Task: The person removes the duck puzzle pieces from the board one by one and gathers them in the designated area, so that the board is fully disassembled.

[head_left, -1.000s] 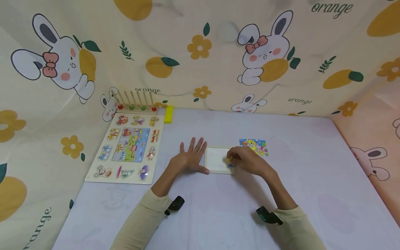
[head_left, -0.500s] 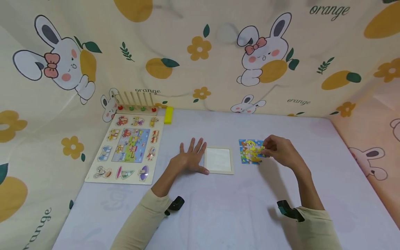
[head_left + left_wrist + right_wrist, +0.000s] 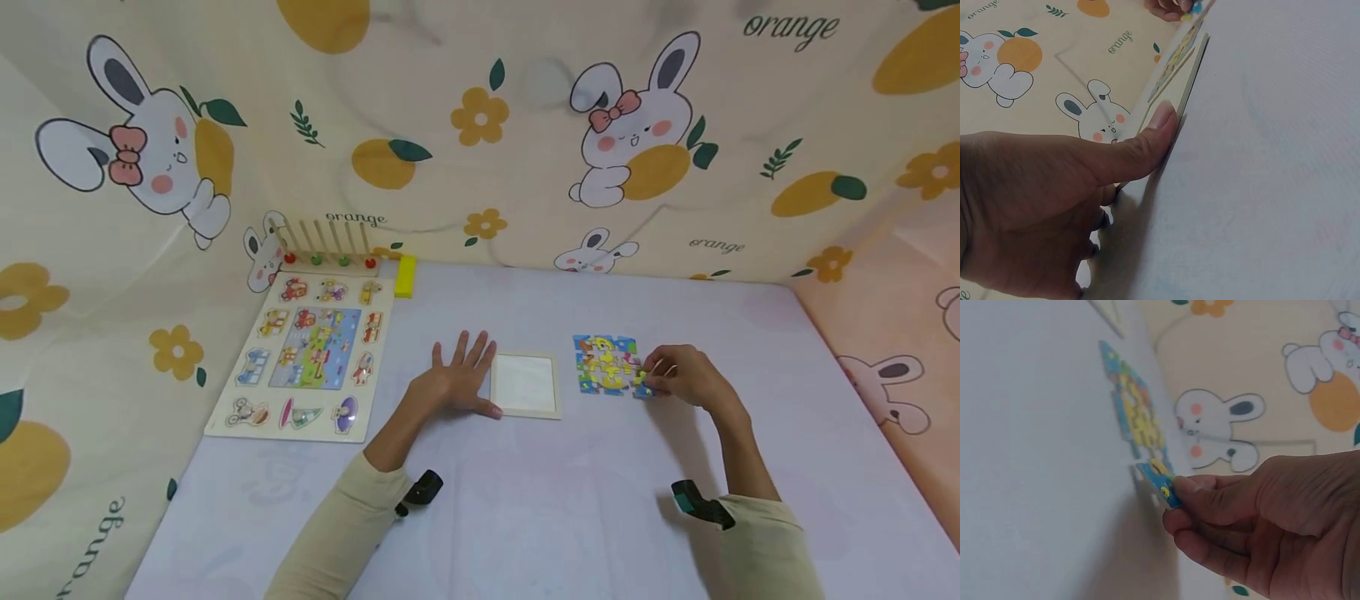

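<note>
My right hand pinches a small blue-and-yellow jigsaw puzzle piece between thumb and fingers. The piece is tilted at the lower right corner of a partly joined jigsaw puzzle, a colourful picture in blue and yellow. My left hand lies with fingers spread at the left edge of a pale wooden puzzle frame. In the left wrist view its thumb rests on the frame's rim. The inside of the frame shows plain white.
A wooden peg puzzle board with vehicle pieces lies at the left. Behind it stands a rack of wooden rods with red and green beads, beside a yellow block. A rabbit-print cloth rises behind the white table.
My right hand has moved from over the frame to the puzzle's right side, then down to its lower right corner with a piece. The left hand has stayed in place.
</note>
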A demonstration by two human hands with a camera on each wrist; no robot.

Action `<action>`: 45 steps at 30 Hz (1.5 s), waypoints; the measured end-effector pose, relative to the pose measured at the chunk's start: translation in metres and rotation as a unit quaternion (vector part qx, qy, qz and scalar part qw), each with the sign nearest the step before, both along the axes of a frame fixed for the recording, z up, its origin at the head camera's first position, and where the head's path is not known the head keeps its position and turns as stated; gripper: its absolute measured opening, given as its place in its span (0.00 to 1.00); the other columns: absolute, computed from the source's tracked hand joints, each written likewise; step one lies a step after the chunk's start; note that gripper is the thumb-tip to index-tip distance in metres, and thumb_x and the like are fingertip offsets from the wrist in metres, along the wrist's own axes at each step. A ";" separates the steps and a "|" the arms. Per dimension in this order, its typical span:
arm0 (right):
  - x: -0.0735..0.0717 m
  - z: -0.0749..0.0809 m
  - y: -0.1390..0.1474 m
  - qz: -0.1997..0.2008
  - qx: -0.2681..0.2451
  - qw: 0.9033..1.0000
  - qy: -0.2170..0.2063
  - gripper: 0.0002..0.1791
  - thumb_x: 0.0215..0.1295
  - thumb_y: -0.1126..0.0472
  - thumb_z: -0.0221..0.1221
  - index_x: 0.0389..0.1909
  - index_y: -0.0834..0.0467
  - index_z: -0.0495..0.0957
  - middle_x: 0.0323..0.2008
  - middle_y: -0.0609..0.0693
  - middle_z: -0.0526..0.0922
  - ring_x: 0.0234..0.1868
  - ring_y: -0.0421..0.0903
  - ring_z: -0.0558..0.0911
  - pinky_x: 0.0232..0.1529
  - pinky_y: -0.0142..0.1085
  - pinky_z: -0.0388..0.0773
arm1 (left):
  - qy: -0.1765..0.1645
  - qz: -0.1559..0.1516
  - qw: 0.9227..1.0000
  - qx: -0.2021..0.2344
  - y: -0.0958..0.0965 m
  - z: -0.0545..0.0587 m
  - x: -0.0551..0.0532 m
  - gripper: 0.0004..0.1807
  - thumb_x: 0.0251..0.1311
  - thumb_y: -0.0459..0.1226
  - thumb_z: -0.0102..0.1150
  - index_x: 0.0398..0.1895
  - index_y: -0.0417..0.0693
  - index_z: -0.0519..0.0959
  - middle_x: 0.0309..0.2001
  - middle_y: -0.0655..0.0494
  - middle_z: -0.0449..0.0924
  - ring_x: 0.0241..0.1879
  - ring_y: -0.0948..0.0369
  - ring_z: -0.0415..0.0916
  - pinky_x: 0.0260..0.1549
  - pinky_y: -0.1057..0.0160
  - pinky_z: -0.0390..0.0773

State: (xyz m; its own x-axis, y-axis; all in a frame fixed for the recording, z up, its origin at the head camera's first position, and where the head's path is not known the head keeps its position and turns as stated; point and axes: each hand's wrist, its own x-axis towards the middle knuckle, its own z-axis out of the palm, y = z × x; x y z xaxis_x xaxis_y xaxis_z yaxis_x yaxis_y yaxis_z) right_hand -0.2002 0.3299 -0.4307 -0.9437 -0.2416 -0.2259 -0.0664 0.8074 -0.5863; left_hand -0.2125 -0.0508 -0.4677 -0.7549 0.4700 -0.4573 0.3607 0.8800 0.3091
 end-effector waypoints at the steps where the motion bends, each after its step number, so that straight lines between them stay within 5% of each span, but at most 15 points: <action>1: 0.000 -0.002 0.000 -0.001 -0.001 1.000 -0.001 0.09 0.66 0.70 0.67 0.43 0.71 0.80 0.36 0.63 0.85 0.34 0.47 0.82 0.29 0.30 0.78 | 0.004 -0.003 1.000 -0.002 -0.001 -0.002 -0.001 0.66 0.61 0.65 0.66 0.87 0.49 0.35 0.87 0.49 0.21 0.86 0.43 0.19 0.78 0.26 0.33; 9: 0.000 -0.007 -0.003 -0.014 0.034 0.999 -0.012 0.12 0.66 0.65 0.69 0.44 0.68 0.80 0.37 0.64 0.85 0.35 0.49 0.82 0.33 0.35 0.76 | -0.001 0.001 1.000 0.002 0.001 -0.011 -0.004 0.66 0.62 0.64 0.65 0.86 0.49 0.33 0.86 0.49 0.19 0.85 0.43 0.16 0.78 0.26 0.31; 16: 0.004 0.001 -0.008 0.009 0.080 0.997 -0.012 0.21 0.57 0.60 0.77 0.42 0.68 0.80 0.36 0.62 0.83 0.37 0.52 0.79 0.38 0.39 0.73 | -0.008 0.002 1.000 -0.004 0.002 -0.010 -0.005 0.67 0.62 0.65 0.65 0.86 0.50 0.30 0.85 0.51 0.15 0.85 0.45 0.14 0.78 0.27 0.29; 24: 0.003 -0.001 -0.012 0.017 0.091 0.996 -0.009 0.20 0.57 0.60 0.76 0.43 0.68 0.80 0.35 0.61 0.83 0.36 0.52 0.78 0.37 0.39 0.73 | -0.007 0.010 1.000 -0.010 0.000 -0.024 -0.008 0.70 0.59 0.67 0.65 0.86 0.52 0.28 0.84 0.53 0.13 0.84 0.45 0.12 0.77 0.25 0.28; 32: 0.001 0.003 -0.014 0.019 0.086 0.996 -0.020 0.21 0.58 0.60 0.76 0.45 0.68 0.80 0.36 0.62 0.83 0.37 0.53 0.79 0.39 0.41 0.75 | -0.004 0.005 1.000 -0.011 -0.004 -0.025 -0.009 0.69 0.60 0.68 0.64 0.85 0.53 0.26 0.84 0.54 0.11 0.83 0.45 0.10 0.76 0.25 0.27; 40: 0.001 0.005 -0.015 0.016 0.090 0.996 -0.022 0.21 0.58 0.60 0.76 0.44 0.70 0.80 0.36 0.63 0.84 0.37 0.53 0.80 0.38 0.40 0.75 | 0.004 0.005 1.000 -0.003 -0.003 -0.012 -0.002 0.68 0.61 0.66 0.65 0.86 0.48 0.32 0.86 0.49 0.18 0.85 0.42 0.16 0.77 0.25 0.32; 45: 0.002 0.006 -0.015 0.019 0.091 0.996 -0.019 0.21 0.57 0.61 0.76 0.43 0.71 0.80 0.35 0.63 0.84 0.36 0.53 0.80 0.39 0.41 0.75 | 0.007 0.003 1.000 -0.005 -0.001 -0.019 -0.006 0.67 0.61 0.67 0.64 0.86 0.49 0.32 0.86 0.49 0.18 0.85 0.43 0.16 0.78 0.26 0.32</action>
State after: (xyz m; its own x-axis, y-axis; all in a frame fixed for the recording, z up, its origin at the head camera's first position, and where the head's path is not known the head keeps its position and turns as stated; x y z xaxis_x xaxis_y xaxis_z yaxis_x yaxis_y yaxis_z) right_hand -0.1983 0.3153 -0.4250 -0.9249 -0.2288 -0.3036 -0.0798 0.8977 -0.4333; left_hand -0.2180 -0.0521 -0.4868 -0.7643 0.4611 -0.4508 0.3601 0.8851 0.2947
